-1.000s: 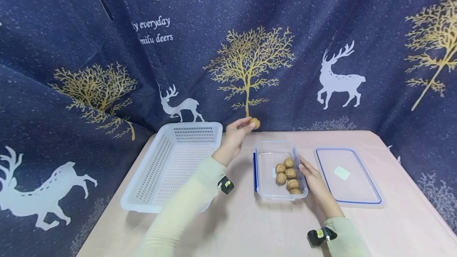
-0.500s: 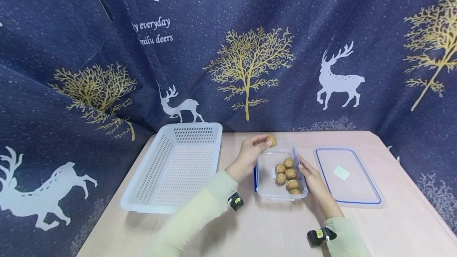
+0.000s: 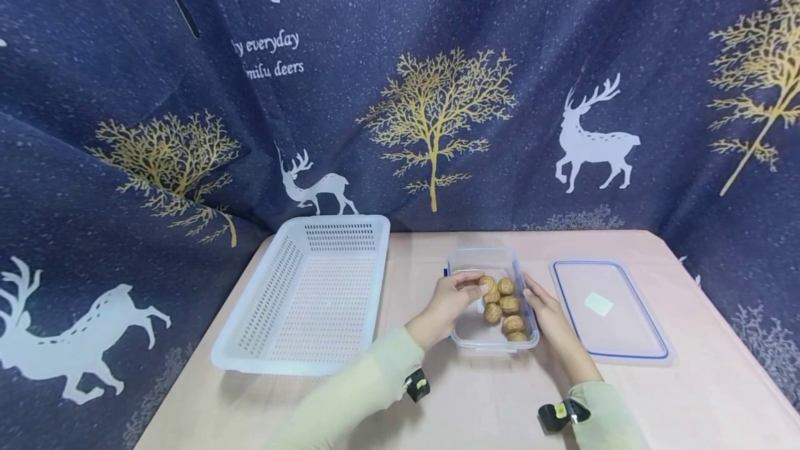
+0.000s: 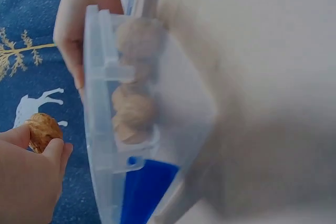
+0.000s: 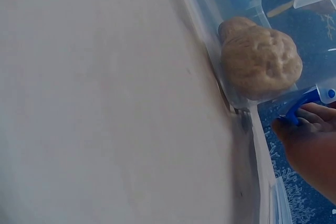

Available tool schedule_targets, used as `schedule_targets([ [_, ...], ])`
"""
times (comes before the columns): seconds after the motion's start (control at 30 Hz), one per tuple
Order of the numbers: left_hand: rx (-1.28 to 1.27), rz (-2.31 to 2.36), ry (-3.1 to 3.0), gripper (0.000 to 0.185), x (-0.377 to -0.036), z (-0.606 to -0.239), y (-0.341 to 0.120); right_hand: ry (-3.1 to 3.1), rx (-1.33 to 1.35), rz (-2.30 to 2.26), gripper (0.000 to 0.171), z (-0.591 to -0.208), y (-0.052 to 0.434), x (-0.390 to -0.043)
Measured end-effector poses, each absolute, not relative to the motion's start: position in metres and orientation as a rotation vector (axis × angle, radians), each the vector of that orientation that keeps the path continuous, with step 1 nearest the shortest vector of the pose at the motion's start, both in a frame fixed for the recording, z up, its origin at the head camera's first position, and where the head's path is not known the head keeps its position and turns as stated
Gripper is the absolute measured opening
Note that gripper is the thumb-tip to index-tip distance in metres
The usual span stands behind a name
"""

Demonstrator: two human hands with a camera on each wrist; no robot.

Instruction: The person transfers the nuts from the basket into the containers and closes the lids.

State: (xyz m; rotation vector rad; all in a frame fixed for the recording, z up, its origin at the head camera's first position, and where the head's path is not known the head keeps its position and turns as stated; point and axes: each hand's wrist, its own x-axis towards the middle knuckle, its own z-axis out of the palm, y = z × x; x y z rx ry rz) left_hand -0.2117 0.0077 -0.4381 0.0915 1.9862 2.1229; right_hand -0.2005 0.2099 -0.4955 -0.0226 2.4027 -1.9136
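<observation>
1 walnut (image 3: 485, 282) pinched in left grip (image 3: 451, 301) over container (image 3: 465, 259).

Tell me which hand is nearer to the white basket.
Left. The left hand is at the clear container, on the side facing the white basket. The right hand rests against the container's far side, toward the lid.

The left hand (image 3: 451, 301) was in the lower middle of the head view, with its forearm in a pale yellow sleeve going down to the lower left. Its thumb and fingertips (image 4: 52, 148) were curled and pinched together. The right hand (image 3: 545, 311) lay just to its right, fingers straight and close together, pointing to the upper left, and its sleeved wrist reached the bottom edge.
</observation>
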Motion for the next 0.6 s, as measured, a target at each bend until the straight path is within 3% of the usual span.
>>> schedule_targets([
  [0.6,0.101,1.964,2.014,0.033,-0.196,-0.460,0.015,2.399,-0.014,-1.927,0.054,-0.495,0.209,-0.199],
])
